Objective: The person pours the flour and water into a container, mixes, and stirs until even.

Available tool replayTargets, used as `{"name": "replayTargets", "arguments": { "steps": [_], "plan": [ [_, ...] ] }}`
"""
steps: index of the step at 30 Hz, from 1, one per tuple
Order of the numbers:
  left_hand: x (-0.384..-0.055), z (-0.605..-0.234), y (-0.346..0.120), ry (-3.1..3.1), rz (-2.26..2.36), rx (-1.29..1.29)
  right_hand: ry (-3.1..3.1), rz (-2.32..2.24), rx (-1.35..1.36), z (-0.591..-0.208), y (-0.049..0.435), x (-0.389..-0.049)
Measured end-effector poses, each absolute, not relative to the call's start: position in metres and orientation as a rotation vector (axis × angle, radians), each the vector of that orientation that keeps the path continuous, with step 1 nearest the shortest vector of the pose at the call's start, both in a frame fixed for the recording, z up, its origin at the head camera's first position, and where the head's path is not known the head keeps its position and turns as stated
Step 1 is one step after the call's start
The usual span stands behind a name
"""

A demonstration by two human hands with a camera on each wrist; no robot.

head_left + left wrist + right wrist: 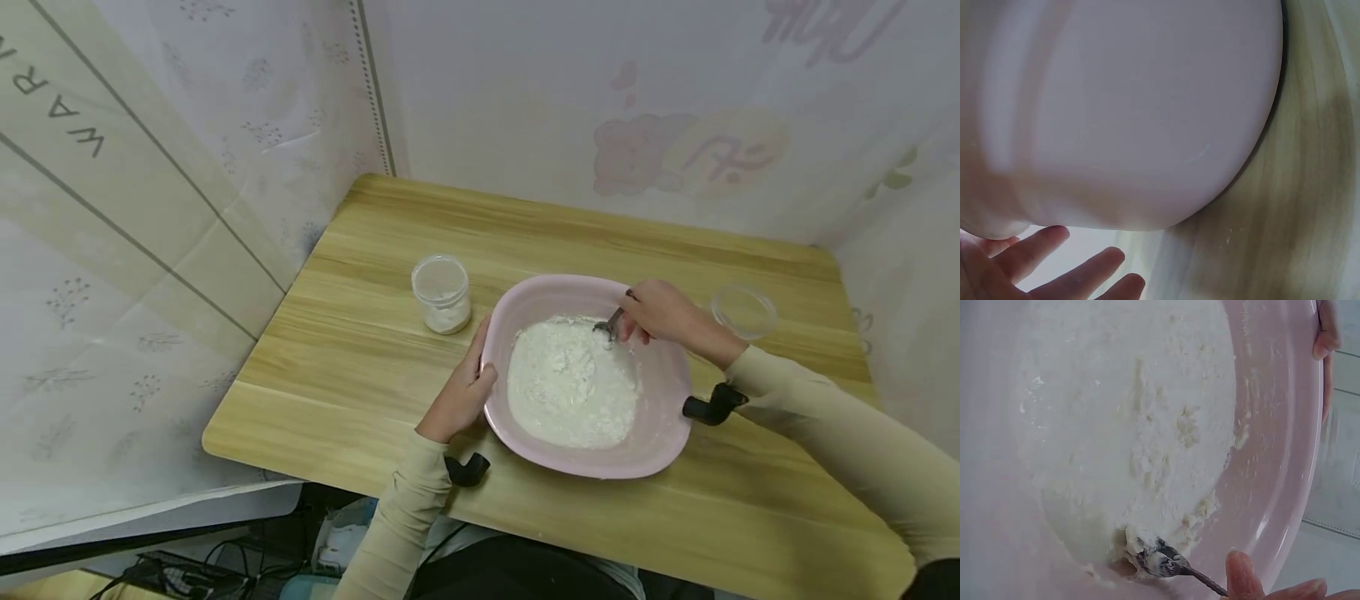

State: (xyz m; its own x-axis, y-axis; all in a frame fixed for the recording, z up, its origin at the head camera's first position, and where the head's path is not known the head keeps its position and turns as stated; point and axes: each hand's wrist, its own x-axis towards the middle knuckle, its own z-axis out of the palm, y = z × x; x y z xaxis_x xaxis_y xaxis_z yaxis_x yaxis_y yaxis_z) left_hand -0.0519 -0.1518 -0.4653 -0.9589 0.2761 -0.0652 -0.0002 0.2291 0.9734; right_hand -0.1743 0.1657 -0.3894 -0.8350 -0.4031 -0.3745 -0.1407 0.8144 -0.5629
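Observation:
A pink plastic basin [663,408] stands on the wooden table, holding a white, wet, lumpy flour-like mixture [573,392]. My left hand [461,396] grips the basin's left rim, thumb at the rim and fingers along the outer wall. From below, the left wrist view shows those fingers [1085,272] spread beside the basin. Over the far right part of the basin, my right hand [660,317] holds a dark metal spoon [1163,559] by its handle. The spoon's head is smeared with white paste and dips into the mixture's edge. White residue clings to the inner wall.
A clear jar [441,292] with white powder in its bottom stands left of the basin. Beyond my right wrist lies a clear round lid [742,310]. Patterned sheets [525,100] hang behind and left of the table [330,350]. Cables [255,567] lie below at the left.

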Motion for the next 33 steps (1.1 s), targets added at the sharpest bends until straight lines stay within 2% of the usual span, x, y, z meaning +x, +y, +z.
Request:
{"name": "replayTargets", "arguments": {
  "steps": [12,19,27,33],
  "plan": [
    [-0.050,-0.463,-0.151,2.302,1.771,0.217,2.489,-0.846,-0.450,-0.396,0.132,-0.183],
    [-0.051,-0.463,-0.150,2.314,1.790,0.208,2.402,-0.896,-0.583,-0.398,0.105,-0.181],
    [-0.051,-0.463,-0.147,2.316,1.775,0.199,2.540,-0.536,-1.082,-0.395,0.097,-0.167],
    [-0.050,-0.462,-0.149,2.304,1.780,0.179,2.599,-0.306,-0.985,-0.389,0.116,-0.175]
  ]
}}
